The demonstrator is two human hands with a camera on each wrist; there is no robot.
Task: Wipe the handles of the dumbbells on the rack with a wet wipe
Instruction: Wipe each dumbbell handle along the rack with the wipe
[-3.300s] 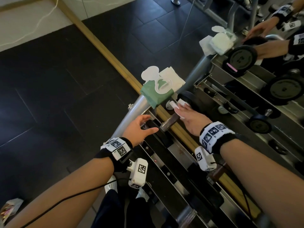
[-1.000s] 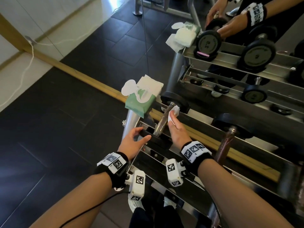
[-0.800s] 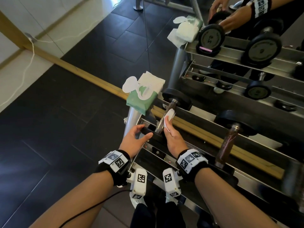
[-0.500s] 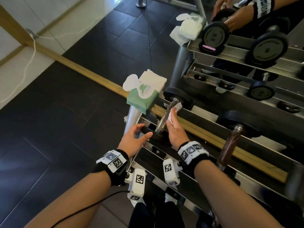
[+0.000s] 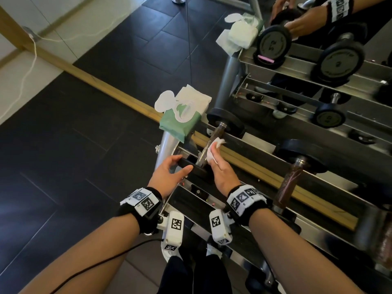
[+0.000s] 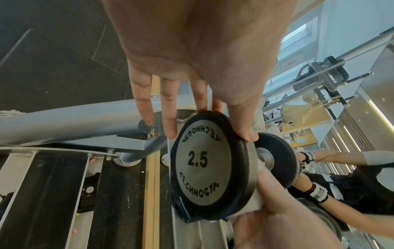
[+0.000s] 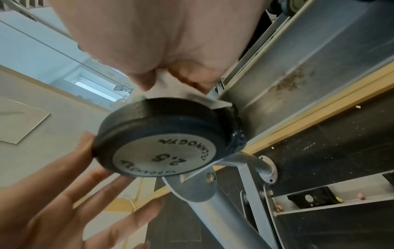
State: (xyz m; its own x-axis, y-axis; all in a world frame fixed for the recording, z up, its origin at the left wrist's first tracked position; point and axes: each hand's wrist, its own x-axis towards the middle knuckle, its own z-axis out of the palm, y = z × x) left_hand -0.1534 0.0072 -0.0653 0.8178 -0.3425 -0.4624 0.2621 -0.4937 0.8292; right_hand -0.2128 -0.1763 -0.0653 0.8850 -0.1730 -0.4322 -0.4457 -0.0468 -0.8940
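A small 2.5 dumbbell lies at the rack's left end, its metal handle (image 5: 212, 141) running away from me. My right hand (image 5: 214, 151) pinches a crumpled white wet wipe (image 5: 215, 145) against the right side of that handle, about midway along. My left hand (image 5: 182, 164) rests with straight fingers and thumb on the rim of the near weight plate (image 6: 204, 161). The right wrist view shows the same plate (image 7: 162, 139) from below, and my curled right fingers (image 7: 187, 75) on the wipe above it. A second dumbbell with a brownish handle (image 5: 290, 183) lies to the right.
A green pack of wet wipes (image 5: 182, 119) with its lid open sits on the rack's left post. A mirror behind the rack (image 5: 244, 209) reflects the dumbbells and my hands. Dark floor tiles lie to the left, and lower rack shelves below my wrists.
My right hand has rubbed the wipe back and forth along the handle and now sits a little nearer to me. My left hand has stayed on the near plate.
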